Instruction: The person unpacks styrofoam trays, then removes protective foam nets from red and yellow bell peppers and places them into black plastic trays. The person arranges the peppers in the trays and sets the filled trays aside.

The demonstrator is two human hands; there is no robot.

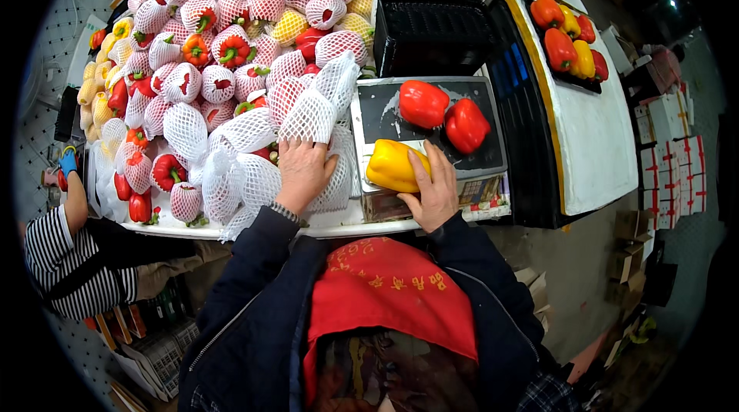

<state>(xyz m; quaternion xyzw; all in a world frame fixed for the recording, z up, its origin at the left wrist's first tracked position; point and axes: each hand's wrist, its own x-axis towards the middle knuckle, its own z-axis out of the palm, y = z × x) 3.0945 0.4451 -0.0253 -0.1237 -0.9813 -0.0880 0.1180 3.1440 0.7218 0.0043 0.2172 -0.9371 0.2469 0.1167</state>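
My right hand wraps its fingers over the right end of a yellow bell pepper. That pepper lies across the near left part of a weighing scale with a dark, wet plate. Two red bell peppers, one at the back and one to the right, rest on the same plate. My left hand is at the lower edge of a white foam net sleeve. Its fingertips are partly hidden by the mesh, so its grip is unclear. More loose foam sleeves surround it.
Net-wrapped peppers are heaped at the back left. A black crate stands behind the scale. To the right, a black tray of red, orange and yellow peppers sits on a white foam lid. At far left, another person's blue-gloved hand is near a red pepper.
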